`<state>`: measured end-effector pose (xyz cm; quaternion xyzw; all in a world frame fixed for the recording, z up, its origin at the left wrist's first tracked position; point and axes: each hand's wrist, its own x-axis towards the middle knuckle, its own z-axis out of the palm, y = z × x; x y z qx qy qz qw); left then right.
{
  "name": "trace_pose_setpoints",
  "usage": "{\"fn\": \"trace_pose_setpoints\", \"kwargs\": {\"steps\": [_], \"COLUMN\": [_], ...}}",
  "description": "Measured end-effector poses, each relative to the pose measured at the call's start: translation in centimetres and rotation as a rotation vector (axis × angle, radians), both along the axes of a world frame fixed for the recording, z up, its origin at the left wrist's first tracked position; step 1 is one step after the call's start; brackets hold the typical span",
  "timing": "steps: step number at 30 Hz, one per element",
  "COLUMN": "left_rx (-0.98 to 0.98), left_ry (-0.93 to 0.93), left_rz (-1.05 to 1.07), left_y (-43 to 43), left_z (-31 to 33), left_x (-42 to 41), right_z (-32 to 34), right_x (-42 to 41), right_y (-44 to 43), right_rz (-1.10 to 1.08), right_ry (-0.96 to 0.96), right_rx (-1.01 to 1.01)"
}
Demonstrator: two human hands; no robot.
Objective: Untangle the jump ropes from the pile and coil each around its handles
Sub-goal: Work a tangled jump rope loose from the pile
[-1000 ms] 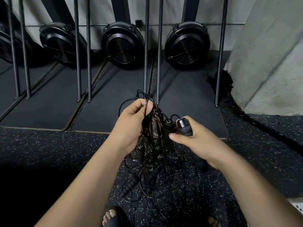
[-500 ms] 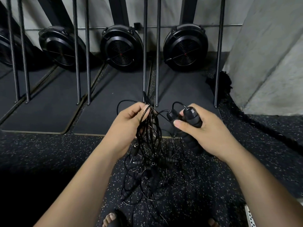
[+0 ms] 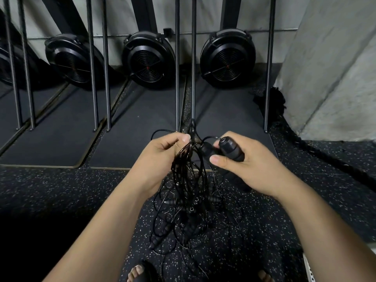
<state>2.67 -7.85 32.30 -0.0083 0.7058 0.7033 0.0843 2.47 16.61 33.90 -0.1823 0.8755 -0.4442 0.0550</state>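
We count one left hand (image 3: pixel 160 159), one right hand (image 3: pixel 252 169), two gripped handles (image 3: pixel 232 148), one rope tangle (image 3: pixel 187 192), three whole fan wheels (image 3: pixel 148 58) at twelve o'clock.

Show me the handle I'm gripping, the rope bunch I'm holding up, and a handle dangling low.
gripped handle (image 3: pixel 231 148): head view, ribbed upper end.
rope bunch (image 3: pixel 186 171): head view, strands mid-bunch.
dangling handle (image 3: pixel 160 236): head view, its middle.

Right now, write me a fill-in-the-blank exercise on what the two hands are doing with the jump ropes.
1. The right hand grips ____ black handles side by side.
2. The left hand pinches a tangled bunch of ropes, all ____ in colour.
3. Under the hanging ropes lies a dark, speckled ____.

Missing words: two; black; floor.
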Motion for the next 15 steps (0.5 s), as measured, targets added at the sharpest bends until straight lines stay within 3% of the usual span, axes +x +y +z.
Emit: {"fn": "trace_pose_setpoints", "kwargs": {"steps": [4,11,15], "left_rx": [-0.039,0.157,0.314], "left_ry": [0.012,-0.059,-0.097], "left_rz": [0.055,0.11,0.071], "left_y": [-0.1,-0.4,-0.1], "left_z": [-0.4,0.1,0.7], "left_x": [-0.1,0.0,0.3], "right_z": [0.6,0.7,-0.1], "right_x": [0.1,-0.3,0.0], "right_y": [0.2,1.2,0.9], "right_rz": [0.011,-0.015,0.04], "right_ry": [-0.089,-0.113,-0.237], "right_rx": [-0.156,0.098,0.069]}}
